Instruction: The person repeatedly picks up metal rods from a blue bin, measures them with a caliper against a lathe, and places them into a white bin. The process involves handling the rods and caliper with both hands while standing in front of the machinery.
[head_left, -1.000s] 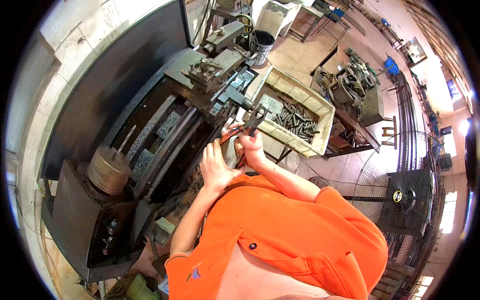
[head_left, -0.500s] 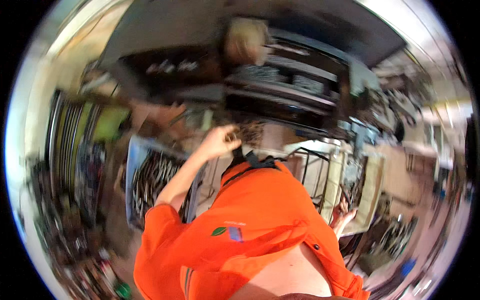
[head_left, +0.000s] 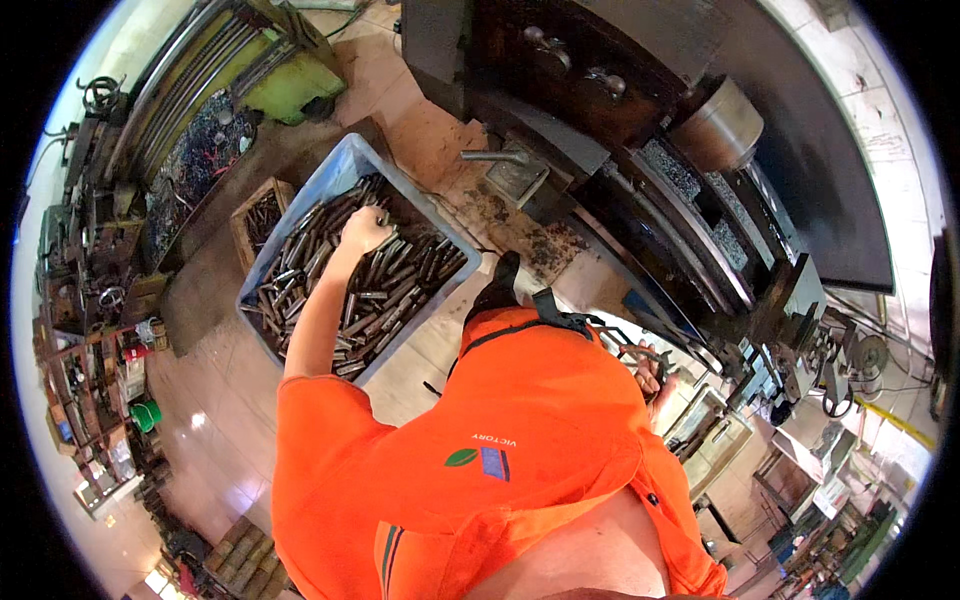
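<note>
My left hand is closed in a fist over a blue plastic crate on the floor. Many short metal rods lie jumbled in the crate. A small dark spot shows between the curled fingers, but what the fist holds is unclear. Low on the right, beside my waist, my right hand is partly hidden by the orange shirt. Its fingers curl at a dark, slim metal piece whose kind I cannot make out.
A large dark lathe stands ahead and to the right, with a metal cylinder at its chuck. Left of the crate is a small wooden box of metal pieces. A green machine stands far left. Shelves line the left side.
The view has turned left, bringing the crate to the middle. My left hand has gone from in front of my waist to over the rods. My right hand stays low at my side.
</note>
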